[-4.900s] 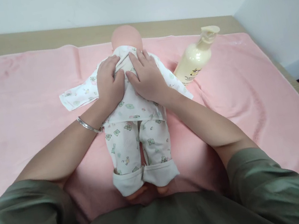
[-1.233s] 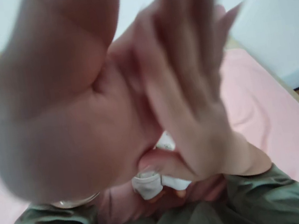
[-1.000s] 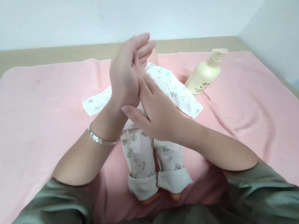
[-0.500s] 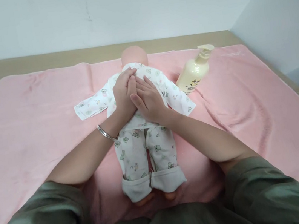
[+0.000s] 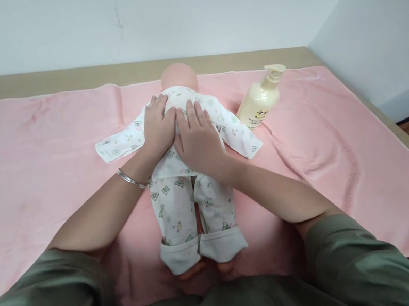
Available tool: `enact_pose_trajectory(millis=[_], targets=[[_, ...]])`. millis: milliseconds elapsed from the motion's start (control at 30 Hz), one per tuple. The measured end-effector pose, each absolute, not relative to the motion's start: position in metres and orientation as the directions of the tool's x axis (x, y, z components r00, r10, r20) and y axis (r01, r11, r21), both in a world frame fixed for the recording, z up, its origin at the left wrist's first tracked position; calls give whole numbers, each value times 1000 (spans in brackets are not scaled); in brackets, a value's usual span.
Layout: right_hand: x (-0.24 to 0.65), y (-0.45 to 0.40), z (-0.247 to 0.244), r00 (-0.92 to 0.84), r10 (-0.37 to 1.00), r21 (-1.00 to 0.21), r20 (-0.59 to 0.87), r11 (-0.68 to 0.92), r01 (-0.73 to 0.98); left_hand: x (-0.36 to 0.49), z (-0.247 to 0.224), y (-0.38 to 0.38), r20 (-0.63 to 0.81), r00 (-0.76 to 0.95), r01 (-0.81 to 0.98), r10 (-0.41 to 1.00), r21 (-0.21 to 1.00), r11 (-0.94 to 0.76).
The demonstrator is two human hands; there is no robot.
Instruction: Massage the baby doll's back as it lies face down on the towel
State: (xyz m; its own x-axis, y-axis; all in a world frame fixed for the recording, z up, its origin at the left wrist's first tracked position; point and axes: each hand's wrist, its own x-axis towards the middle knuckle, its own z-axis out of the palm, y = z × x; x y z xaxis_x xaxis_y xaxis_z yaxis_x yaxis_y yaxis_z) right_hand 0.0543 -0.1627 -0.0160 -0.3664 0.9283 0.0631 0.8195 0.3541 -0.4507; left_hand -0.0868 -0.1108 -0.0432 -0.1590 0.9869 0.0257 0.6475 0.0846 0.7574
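A baby doll (image 5: 176, 204) lies face down, its head away from me, dressed in a white patterned top and trousers with turned-up cuffs. My left hand (image 5: 160, 126) rests flat on the left side of its upper back, fingers stretched toward the shoulder. Flat on the middle and right of the back lies my right hand (image 5: 199, 141), its fingers pointing at the doll's head. Both hands are open and hold nothing; they lie side by side, close at the thumbs. The doll's sleeves spread out to either side, and its face is hidden.
Under the doll is a pink blanket (image 5: 326, 153) with a few folds, spread over a wooden table (image 5: 59, 80). A cream pump bottle (image 5: 259, 102) lies tilted beside the doll's right-hand sleeve. A white wall (image 5: 204, 12) stands behind the table.
My hands, earlier overlapping at the middle of the doll's back, have moved apart: the left outward toward the shoulder, the right with its fingers turned straighter ahead. The view has shifted slightly.
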Motion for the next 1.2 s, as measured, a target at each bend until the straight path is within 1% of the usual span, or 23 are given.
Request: enact_pose_trajectory(millis=[67, 167, 200, 267, 333, 400, 500, 567, 633, 700, 800, 833, 900, 967, 1033, 1200], targets=[[54, -166, -18, -430, 897, -480, 104, 424, 768, -90, -46, -109, 58, -180, 632, 982, 772, 70], [63, -141, -30, -488, 867, -552, 99, 456, 698, -89, -51, -113, 197, -158, 634, 967, 771, -54], [67, -128, -35, -479, 875, -576, 74, 430, 696, -87, -51, -115, 251, -127, 646, 960, 755, -112], [75, -104, -46, -369, 929, -625, 34, 308, 717, -81, -50, -121, 332, -37, 660, 943, 716, -227], [78, -93, -55, -292, 956, -658, 35, 242, 713, -77, -47, -126, 361, 19, 656, 933, 699, -284], [77, -98, -58, -264, 962, -671, 65, 238, 703, -76, -45, -128, 334, -20, 646, 943, 724, -242], [66, -131, -49, -278, 952, -651, 129, 293, 700, -81, -47, -120, 217, -155, 618, 964, 783, -77], [58, -155, -38, -360, 919, -618, 163, 379, 689, -85, -50, -113, 124, -195, 589, 973, 808, 15], [54, -166, -31, -416, 897, -597, 148, 417, 686, -87, -53, -109, 69, -192, 573, 979, 818, 55], [56, -159, -30, -462, 877, -589, 128, 442, 677, -84, -53, -114, 76, -174, 576, 982, 817, 39], [66, -127, -36, -492, 866, -603, 88, 440, 666, -72, -46, -134, 188, -106, 607, 976, 790, -86], [70, -116, -38, -465, 883, -609, 54, 399, 686, -69, -43, -142, 229, -74, 619, 971, 774, -136], [75, -98, -42, -394, 919, -608, -12, 307, 733, -65, -39, -152, 251, -44, 622, 967, 764, -170], [76, -94, -42, -347, 937, -593, -41, 256, 764, -67, -39, -152, 225, -65, 603, 972, 785, -141], [73, -102, -41, -334, 942, -578, -19, 262, 773, -75, -43, -141, 176, -108, 574, 978, 815, -83], [57, -147, -36, -364, 918, -569, 160, 387, 726, -92, -56, -111, 40, -170, 564, 985, 823, 64]])
